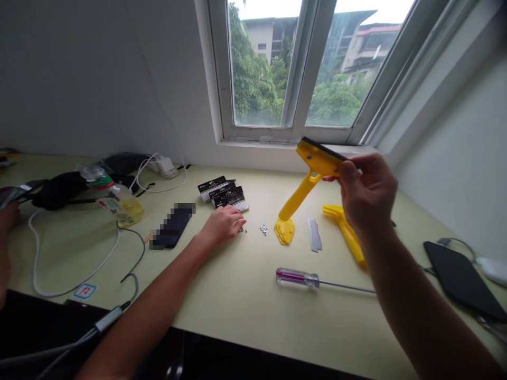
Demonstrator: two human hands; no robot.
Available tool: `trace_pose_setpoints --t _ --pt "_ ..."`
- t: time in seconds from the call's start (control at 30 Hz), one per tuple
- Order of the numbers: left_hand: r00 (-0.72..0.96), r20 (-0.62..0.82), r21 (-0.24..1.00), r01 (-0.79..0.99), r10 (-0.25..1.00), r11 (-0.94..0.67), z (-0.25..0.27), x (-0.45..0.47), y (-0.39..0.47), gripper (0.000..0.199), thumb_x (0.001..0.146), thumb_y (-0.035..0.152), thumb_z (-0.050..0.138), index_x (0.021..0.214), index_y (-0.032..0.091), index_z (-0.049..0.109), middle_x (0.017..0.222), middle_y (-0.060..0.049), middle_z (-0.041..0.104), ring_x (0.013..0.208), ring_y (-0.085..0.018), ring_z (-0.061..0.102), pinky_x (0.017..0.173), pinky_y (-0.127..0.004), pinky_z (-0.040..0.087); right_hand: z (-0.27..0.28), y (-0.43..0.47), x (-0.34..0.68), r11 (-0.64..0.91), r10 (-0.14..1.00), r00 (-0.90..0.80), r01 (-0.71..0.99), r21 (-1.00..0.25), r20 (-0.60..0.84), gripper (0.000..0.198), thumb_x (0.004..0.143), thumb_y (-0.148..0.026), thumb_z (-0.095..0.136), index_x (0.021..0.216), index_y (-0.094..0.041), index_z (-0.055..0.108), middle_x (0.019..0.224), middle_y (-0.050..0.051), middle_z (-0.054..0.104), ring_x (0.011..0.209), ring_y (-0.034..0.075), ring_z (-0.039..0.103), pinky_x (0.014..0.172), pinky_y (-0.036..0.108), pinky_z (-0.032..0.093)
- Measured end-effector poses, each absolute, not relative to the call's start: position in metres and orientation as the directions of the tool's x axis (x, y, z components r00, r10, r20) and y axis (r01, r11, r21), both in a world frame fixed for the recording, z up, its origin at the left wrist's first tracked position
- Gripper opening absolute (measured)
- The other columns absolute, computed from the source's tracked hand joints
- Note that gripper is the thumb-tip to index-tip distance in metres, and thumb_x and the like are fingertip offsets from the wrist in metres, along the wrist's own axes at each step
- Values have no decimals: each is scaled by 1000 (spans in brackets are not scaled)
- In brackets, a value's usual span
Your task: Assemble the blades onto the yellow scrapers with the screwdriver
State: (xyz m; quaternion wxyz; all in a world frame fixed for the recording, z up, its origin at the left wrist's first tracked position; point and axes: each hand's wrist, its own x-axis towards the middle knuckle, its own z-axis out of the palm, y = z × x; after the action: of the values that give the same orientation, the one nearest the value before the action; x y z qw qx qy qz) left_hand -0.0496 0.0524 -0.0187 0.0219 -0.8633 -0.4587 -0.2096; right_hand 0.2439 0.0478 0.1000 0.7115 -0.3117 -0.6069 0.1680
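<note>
My right hand (366, 184) grips one end of the head of a yellow scraper (301, 192), raised above the table. A black strip runs along the head's upper edge, and its handle slants down to the left. Below the handle's end lie small yellow plates (285, 232) in an overlapping stack. With fingers bent together, my left hand (224, 226) rests on the table at a few small screws (242, 230); whatever is between the fingertips is hidden. A little pile of nuts (263, 229) lies just right of it.
Metal blades (314, 235), a second yellow handle (350, 237) and a screwdriver (299, 278) lie around the middle and right. Black packets (227, 194), a phone (174, 227), a bottle (119, 200) and cables are leftward. Another phone (461, 277) lies far right. Someone's arm (6, 237) shows far left.
</note>
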Motion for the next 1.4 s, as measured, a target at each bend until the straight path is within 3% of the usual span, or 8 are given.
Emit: trace_pose_setpoints --t 0.47,0.63,0.8,0.9,1.0,1.1,1.2,1.4 --pt "285 449 440 755 847 -487 -21 -50 57 35 96 39 44 109 19 70 116 -11 69 115 -28 58 99 -48 41 93 46 238 680 720 107 89 -728 686 19 84 -40 67 86 -26 55 80 -1 54 71 15 63 68 34 60" --pt "496 295 938 13 817 -347 -5 -14 27 52 97 52 38 130 18 58 119 -17 66 99 -27 66 84 -42 52 80 40 212 522 853 17 -88 -849 522 25 84 -45 66 83 -23 53 82 -2 56 71 13 63 72 34 60" --pt "696 121 920 -347 708 184 4 3 5 45 93 51 47 121 17 58 87 -11 67 66 -21 67 61 -35 54 60 35 202 326 925 -161 -123 -937 343 29 84 -46 66 90 -20 57 85 1 62 69 14 66 74 36 59" --pt "654 68 922 -329 753 202 4 -8 8 36 92 48 51 101 14 61 67 -3 58 49 -13 57 46 -26 47 48 21 229 419 907 -158 249 -873 391 36 88 -48 59 111 -21 58 100 7 64 82 20 67 78 42 58" --pt "606 45 965 -233 794 124 8 -24 14 33 89 48 57 94 15 58 67 -1 55 47 -10 53 42 -23 43 32 -4 259 524 843 -326 680 -512 428 28 86 -44 61 106 -24 63 119 11 59 108 29 60 93 51 50" --pt "571 44 991 78 820 -107 18 -35 16 30 86 47 60 88 17 58 71 -1 57 55 -11 54 48 -23 44 13 -31 269 603 796 -580 731 -319 174 28 86 -41 62 109 -24 62 122 12 58 111 30 58 94 50 49" --pt "578 44 820 444 815 -360 30 -37 11 28 85 45 61 85 17 62 75 -1 59 65 -12 53 56 -23 42 3 -46 261 619 767 -642 749 -236 -25 17 87 -32 59 99 -20 62 102 11 63 94 27 60 84 46 51" --pt "631 -74 683 597 772 -421 30 -33 2 27 87 44 58 93 18 64 82 -1 61 70 -14 53 62 -25 39 53 -49 281 604 724 -673 723 -336 -147 12 85 -31 62 95 -25 63 95 5 64 81 18 62 68 29 52"
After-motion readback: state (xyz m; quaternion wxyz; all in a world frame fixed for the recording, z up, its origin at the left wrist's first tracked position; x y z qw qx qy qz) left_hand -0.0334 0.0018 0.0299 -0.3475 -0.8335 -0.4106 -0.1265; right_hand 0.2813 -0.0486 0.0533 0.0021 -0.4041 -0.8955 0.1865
